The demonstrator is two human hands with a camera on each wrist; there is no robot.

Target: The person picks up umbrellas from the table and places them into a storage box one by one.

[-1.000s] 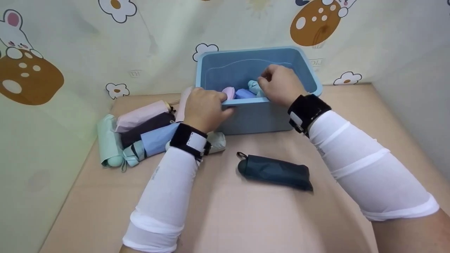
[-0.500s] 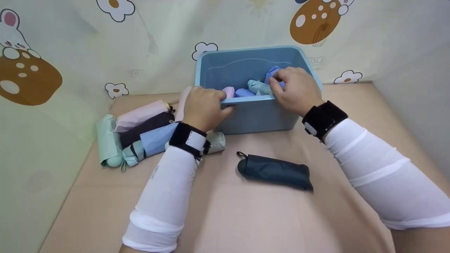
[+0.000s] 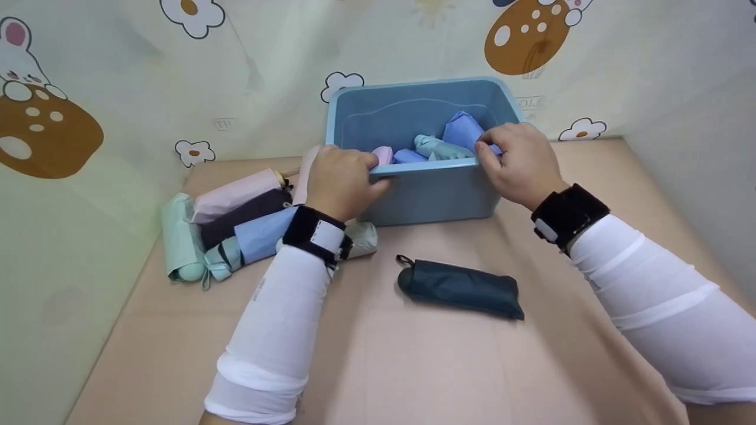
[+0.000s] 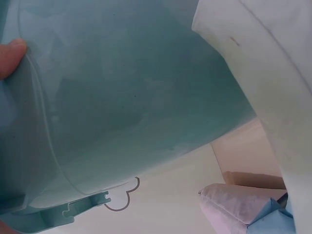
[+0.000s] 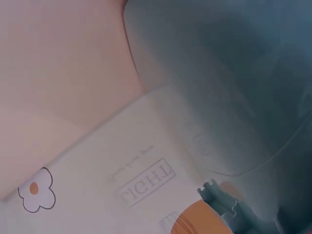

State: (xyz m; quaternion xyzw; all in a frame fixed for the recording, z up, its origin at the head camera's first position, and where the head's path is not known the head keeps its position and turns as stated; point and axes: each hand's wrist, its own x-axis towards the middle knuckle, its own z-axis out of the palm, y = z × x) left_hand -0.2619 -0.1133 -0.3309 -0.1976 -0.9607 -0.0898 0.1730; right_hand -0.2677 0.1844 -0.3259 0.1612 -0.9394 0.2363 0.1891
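A blue plastic storage bin [image 3: 434, 195] stands at the back of the table. My left hand [image 3: 342, 180] grips its rim at the front left corner, and the thumb [image 4: 10, 57] presses its outer wall in the left wrist view. At the front right corner, my right hand [image 3: 522, 162] has its fingers curled over the rim. Inside the bin are folded umbrellas: a blue one [image 3: 462, 130], a mint one [image 3: 440, 149], another blue one [image 3: 409, 156] and a pink one [image 3: 384, 154]. The front wall and right hand hide parts of them.
In front of the bin lies a dark teal folded umbrella [image 3: 463, 289]. Left of the bin are several more, including mint [image 3: 183, 239], pink [image 3: 236, 193], black [image 3: 248, 218] and blue [image 3: 263, 232] ones. A patterned curtain [image 3: 266, 77] hangs behind the table [image 3: 413, 366].
My right hand has moved right, from over the umbrellas in the bin to its front right corner, uncovering the blue umbrella. My left hand has stayed on the rim.
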